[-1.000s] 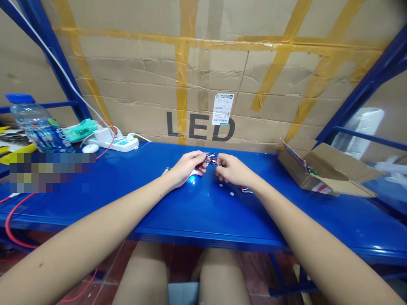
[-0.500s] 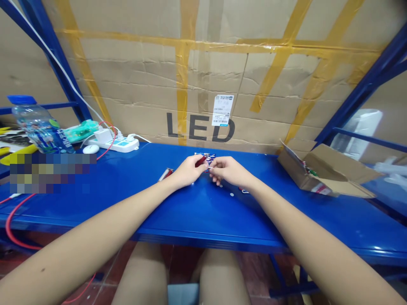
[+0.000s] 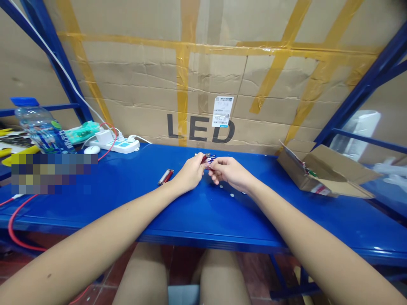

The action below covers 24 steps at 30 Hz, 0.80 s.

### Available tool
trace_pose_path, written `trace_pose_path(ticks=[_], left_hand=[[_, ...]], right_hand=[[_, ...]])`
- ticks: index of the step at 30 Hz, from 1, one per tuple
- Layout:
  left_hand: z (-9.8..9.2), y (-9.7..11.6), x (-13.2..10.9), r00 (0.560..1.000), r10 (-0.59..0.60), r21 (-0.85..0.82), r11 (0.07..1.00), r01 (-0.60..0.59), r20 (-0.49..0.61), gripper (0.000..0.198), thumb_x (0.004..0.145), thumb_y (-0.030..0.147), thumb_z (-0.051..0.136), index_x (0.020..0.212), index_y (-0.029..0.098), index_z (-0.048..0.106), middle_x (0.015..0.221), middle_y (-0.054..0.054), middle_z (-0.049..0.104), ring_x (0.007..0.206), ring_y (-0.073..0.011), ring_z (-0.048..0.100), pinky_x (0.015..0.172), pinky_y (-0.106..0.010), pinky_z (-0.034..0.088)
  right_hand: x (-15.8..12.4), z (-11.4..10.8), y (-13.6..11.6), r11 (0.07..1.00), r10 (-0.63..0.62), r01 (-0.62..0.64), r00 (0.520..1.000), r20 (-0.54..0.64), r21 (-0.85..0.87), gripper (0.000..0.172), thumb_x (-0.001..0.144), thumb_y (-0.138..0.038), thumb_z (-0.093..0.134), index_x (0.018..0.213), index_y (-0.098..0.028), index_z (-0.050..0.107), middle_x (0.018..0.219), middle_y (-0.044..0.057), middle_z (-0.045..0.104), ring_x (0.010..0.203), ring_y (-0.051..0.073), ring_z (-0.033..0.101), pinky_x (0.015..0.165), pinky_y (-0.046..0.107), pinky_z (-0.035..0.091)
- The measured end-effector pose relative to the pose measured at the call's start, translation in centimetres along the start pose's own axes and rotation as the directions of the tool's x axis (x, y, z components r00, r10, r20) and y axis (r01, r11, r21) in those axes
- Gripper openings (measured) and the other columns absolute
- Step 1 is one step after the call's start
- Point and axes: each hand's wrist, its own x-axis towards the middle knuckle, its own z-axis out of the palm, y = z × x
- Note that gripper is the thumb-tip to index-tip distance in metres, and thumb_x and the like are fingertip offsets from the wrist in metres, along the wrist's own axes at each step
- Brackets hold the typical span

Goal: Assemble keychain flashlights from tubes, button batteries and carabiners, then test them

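Over the middle of the blue table, my left hand [image 3: 191,173] is closed around a small, slim dark-red object with a metallic end [image 3: 205,158], mostly covered by the fingers. My right hand [image 3: 229,173] meets it from the right, with thumb and index finger pinched together at the object's near end; whatever lies between them is too small to make out. Behind the hands shows a cluster of small shiny pieces [image 3: 211,157], partly hidden. To the left of my left hand lie slim silver and red pieces [image 3: 165,176], side by side.
Small whitish discs [image 3: 232,195] lie by my right wrist. An open cardboard box [image 3: 321,176] stands at the right. On the left are a white power strip [image 3: 122,145], a blue-capped bottle [image 3: 44,127] and a red cable [image 3: 14,224]. Large cardboard [image 3: 143,84] closes off the back.
My left hand has turned slightly, and the dark-red object in it now sits more upright and closer to the right fingers. The right hand keeps its pinch almost in place.
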Motion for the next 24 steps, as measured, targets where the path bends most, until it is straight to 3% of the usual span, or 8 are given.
trace_pose_path(ticks=[4,10,15,18,21,24], left_hand=[[0.1,0.0,0.0,1.0,-0.021,-0.072,0.997,0.021,0.006,0.018,0.093,0.017,0.05,0.078,0.021,0.042,0.069,0.002,0.054,0.06,-0.0135,0.051,0.059,-0.026,0.036],[0.1,0.5,0.0,1.0,-0.002,-0.069,0.998,0.002,-0.009,0.014,0.095,0.021,0.049,0.081,0.02,0.045,0.07,0.001,0.052,0.064,-0.0143,0.051,0.063,-0.026,0.036],[0.0,0.1,-0.1,0.995,-0.047,-0.118,0.992,0.036,-0.084,0.014,0.096,0.029,0.051,0.087,0.02,0.044,0.083,0.0,0.058,0.076,-0.0147,0.053,0.069,-0.026,0.038],[0.2,-0.1,-0.4,0.994,-0.113,-0.208,0.972,0.108,-0.014,0.021,0.098,0.038,0.048,0.088,0.021,0.042,0.077,0.002,0.055,0.067,-0.0127,0.05,0.063,-0.024,0.035],[0.5,0.1,-0.7,0.993,-0.085,-0.185,0.978,0.1,0.087,0.022,0.1,0.039,0.042,0.088,0.022,0.044,0.074,0.002,0.054,0.065,-0.0133,0.049,0.062,-0.025,0.035],[0.6,0.6,-0.7,0.994,-0.028,-0.092,0.995,0.038,0.101,0.02,0.099,0.035,0.042,0.088,0.021,0.051,0.081,-0.001,0.06,0.076,-0.0176,0.056,0.069,-0.027,0.038]], right_hand=[[0.3,0.2,0.6,0.979,-0.167,0.158,0.984,-0.065,-0.127,0.021,0.08,-0.022,0.062,0.066,-0.02,0.046,0.052,-0.006,0.05,0.04,0.007,0.046,0.04,0.021,0.039],[0.4,0.3,0.9,0.884,-0.287,0.212,0.949,-0.126,-0.417,0.015,0.079,-0.024,0.054,0.071,-0.023,0.042,0.05,-0.008,0.046,0.04,0.01,0.048,0.041,0.022,0.033],[0.2,-0.9,0.3,0.693,-0.511,0.288,0.843,-0.169,-0.661,0.01,0.081,-0.023,0.049,0.071,-0.022,0.046,0.06,-0.003,0.053,0.057,0.013,0.052,0.057,0.025,0.038],[0.0,-1.5,-0.2,0.57,-0.61,0.291,0.777,-0.158,-0.769,0.01,0.084,-0.023,0.048,0.074,-0.021,0.047,0.067,0.0,0.057,0.064,0.015,0.052,0.062,0.026,0.038],[-0.2,-1.4,-0.3,0.451,-0.645,0.304,0.761,-0.071,-0.839,0.011,0.088,-0.023,0.046,0.077,-0.021,0.048,0.073,0.004,0.061,0.067,0.016,0.053,0.065,0.027,0.039],[-0.3,-0.9,-0.1,0.339,-0.66,0.348,0.75,0.042,-0.874,0.014,0.09,-0.022,0.043,0.077,-0.021,0.046,0.077,0.007,0.062,0.069,0.017,0.054,0.067,0.028,0.039]])
